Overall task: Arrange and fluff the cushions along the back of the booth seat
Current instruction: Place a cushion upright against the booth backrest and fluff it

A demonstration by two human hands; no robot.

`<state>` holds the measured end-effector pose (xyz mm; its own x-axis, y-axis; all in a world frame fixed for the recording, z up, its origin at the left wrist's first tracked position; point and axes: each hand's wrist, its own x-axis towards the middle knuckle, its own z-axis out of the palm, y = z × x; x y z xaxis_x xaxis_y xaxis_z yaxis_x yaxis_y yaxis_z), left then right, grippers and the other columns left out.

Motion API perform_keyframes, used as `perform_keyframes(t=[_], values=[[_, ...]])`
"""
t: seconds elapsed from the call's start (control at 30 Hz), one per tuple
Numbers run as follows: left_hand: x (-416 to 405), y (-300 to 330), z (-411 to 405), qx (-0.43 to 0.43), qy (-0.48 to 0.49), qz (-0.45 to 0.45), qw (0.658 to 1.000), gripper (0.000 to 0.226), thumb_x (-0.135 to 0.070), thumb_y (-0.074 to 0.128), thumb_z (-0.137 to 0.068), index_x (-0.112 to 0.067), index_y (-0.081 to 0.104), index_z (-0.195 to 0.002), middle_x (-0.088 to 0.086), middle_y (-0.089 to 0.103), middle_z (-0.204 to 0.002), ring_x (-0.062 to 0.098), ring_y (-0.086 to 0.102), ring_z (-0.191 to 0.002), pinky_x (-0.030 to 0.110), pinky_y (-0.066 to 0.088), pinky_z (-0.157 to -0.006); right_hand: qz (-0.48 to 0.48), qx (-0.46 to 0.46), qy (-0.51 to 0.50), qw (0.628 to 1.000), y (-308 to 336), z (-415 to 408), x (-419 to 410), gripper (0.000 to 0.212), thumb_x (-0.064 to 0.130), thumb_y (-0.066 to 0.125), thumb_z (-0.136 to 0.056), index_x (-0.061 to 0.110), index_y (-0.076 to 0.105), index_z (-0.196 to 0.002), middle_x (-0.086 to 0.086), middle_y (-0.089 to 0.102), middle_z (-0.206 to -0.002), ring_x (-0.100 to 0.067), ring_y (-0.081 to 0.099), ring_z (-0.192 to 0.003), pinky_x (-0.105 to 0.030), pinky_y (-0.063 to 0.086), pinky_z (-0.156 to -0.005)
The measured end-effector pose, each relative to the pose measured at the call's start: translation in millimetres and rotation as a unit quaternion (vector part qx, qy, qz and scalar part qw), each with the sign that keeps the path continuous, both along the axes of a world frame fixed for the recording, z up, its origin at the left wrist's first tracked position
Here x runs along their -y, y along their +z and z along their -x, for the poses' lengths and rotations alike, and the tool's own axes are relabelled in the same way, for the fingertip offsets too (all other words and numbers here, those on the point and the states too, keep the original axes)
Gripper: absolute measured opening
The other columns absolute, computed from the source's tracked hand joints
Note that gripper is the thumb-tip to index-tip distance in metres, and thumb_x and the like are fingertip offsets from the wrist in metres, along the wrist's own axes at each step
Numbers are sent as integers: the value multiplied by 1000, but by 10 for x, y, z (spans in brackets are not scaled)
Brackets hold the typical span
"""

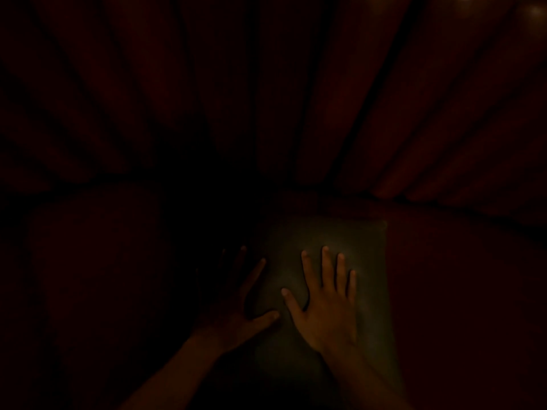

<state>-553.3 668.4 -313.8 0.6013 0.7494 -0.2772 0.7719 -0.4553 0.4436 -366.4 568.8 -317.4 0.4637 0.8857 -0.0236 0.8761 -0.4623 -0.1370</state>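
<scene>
- Greenish cushion (322,291) lies flat on the dark red booth seat (458,291), just in front of the padded back (296,99).
- On the cushion, the right hand (325,309) presses down, fingers straight and spread.
- The left hand (236,306) touches its left edge, fingers spread too.
- It is very dark; flat pushing could slide the cushion away from the back.

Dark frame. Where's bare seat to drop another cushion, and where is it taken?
Seat right of the greenish cushion, up to the channelled backrest, shows bare. Left of the cushion looks bare too, but deep shadow hides much. Centre is taken: left hand at the cushion's left edge, right hand flat on it, fingers spread.
</scene>
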Motion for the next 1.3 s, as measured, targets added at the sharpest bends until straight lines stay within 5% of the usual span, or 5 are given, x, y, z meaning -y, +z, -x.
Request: perform_keyframes(t=[0.3,0.5,0.8,1.1,1.3], values=[[-32,-245,-57,48,-13,-22,999,99,-85,48,-76,-48,0,-155,-11,-30,-163,19,-33,-148,61,2,-121,3,31,0,1000,-203,-35,-33,83,76,38,-92,33,24,-161,-9,8,-171,-36,1,-157,-61,10,-123],[-91,-389,-69,43,-33,-75,996,96,-87,46,-78,-40,20,-158,0,0,-170,34,-2,-155,72,24,-111,9,27,-1,1000,-281,-66,-83,82,74,40,-91,33,26,-161,-8,9,-171,-36,2,-157,-62,12,-123],[-140,-433,-131,16,-54,-131,990,89,-84,47,-79,-34,39,-153,5,17,-168,38,13,-153,71,28,-107,4,29,-1,1000,-404,-121,-126,82,73,42,-92,33,27,-161,-8,9,-171,-37,4,-157,-61,15,-122],[-154,-421,-117,51,-20,-40,998,89,-91,39,-76,-53,17,-154,-7,-3,-169,25,-6,-156,67,16,-117,11,0,0,1000,-351,-135,-152,78,77,34,-92,36,32,-159,-7,16,-170,-35,9,-157,-59,15,-123],[-1039,-169,-399,66,54,-150,985,82,-83,25,-86,-36,34,-152,2,35,-160,34,31,-147,57,25,-118,-104,-39,-30,993,-26,-550,-771,79,77,45,-86,35,41,-153,-3,32,-164,-29,26,-149,-49,21,-116]])
